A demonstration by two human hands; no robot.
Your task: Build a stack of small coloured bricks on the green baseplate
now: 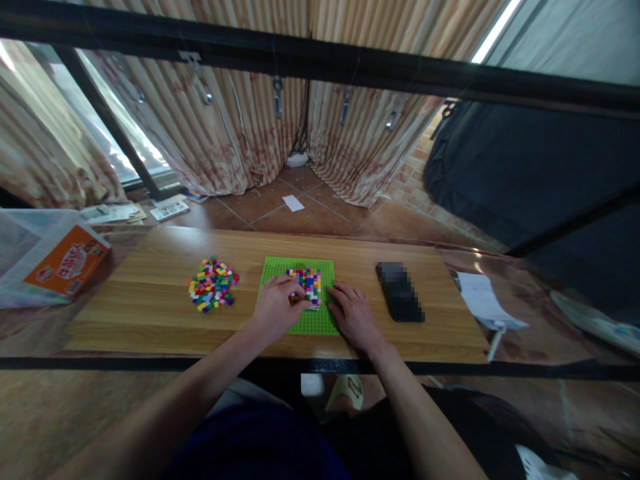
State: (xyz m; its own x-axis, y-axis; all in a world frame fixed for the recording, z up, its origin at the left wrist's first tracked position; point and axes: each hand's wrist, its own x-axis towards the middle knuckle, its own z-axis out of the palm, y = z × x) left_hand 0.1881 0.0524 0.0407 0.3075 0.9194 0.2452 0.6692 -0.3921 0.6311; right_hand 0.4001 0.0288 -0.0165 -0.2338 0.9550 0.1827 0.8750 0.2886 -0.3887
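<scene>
A green studded baseplate (pixel 274 265) lies on the wooden board, and a block of small coloured bricks (pixel 314 283) is built up on its middle. My left hand (pixel 280 301) reaches over the plate from the left, with thumb and index finger pinched at the front of that block. Whatever sits between those fingertips is too small or hidden to make out. Along the plate's right edge rests my right hand (pixel 354 315), fingers stretched out and touching the rim, holding nothing. A loose heap of small coloured bricks (pixel 213 285) lies left of the plate.
A black phone (pixel 400 293) lies to the right on the wooden board (pixel 160 327). At the far left stands a clear plastic box (pixel 45 220) with an orange label. White paper (pixel 487 300) is at the right end. A dark bar (pixel 320 60) crosses above, before curtains.
</scene>
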